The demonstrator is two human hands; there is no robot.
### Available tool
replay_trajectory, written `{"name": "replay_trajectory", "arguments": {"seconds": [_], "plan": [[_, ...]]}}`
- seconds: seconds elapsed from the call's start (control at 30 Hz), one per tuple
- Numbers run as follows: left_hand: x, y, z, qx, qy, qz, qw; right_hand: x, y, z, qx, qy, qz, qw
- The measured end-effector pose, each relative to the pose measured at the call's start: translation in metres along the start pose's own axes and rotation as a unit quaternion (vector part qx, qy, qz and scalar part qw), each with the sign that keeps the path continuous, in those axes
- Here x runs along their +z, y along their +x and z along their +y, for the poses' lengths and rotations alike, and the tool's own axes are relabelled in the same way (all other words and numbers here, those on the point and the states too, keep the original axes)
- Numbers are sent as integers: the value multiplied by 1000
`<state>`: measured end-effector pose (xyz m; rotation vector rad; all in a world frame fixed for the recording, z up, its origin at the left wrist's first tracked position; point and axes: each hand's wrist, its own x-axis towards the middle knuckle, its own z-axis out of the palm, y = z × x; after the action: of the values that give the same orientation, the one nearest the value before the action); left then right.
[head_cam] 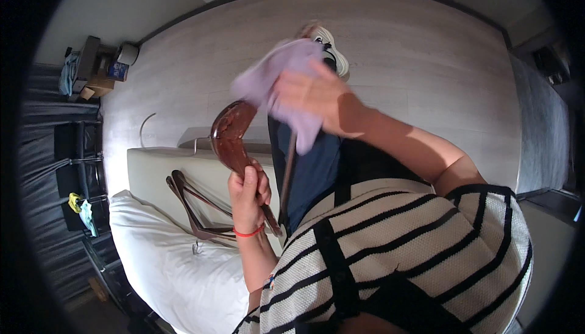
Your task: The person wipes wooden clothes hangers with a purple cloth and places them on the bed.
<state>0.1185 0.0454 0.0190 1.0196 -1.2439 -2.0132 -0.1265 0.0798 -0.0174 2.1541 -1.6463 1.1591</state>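
My left hand point(249, 192) grips one arm of a dark reddish-brown wooden clothes hanger point(233, 140), whose metal hook points to the left over the bed edge. A trouser bar runs beside my leg and looks to be part of it. My right hand point(315, 99), blurred, holds a lilac cloth point(279, 71) at the far arm of this hanger; the cloth hides that arm's end. More brown wooden hangers point(192, 215) lie on the pale bed surface left of my left hand.
A white pillow or bedding point(169, 261) lies at the lower left. Cardboard boxes point(101, 86) and a roll of tape point(128, 54) stand by the far left wall. Dark curtains point(41, 151) hang at the left. My shoe point(338, 55) rests on the wooden floor.
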Motion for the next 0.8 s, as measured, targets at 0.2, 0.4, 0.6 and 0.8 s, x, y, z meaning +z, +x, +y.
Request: {"name": "replay_trajectory", "arguments": {"seconds": [0.2,0.4,0.6,0.8], "plan": [[-5,7,-14,27,155,27,987,-20,18,18,216,122,180,952],[7,5,-35,41,180,-5,983,18,25,-29,20,173,56,983],[-7,-16,-28,-21,111,-38,993,38,-13,97,320,174,31,931],[13,0,-25,16,77,-54,995,51,23,71,471,455,351,670]]}}
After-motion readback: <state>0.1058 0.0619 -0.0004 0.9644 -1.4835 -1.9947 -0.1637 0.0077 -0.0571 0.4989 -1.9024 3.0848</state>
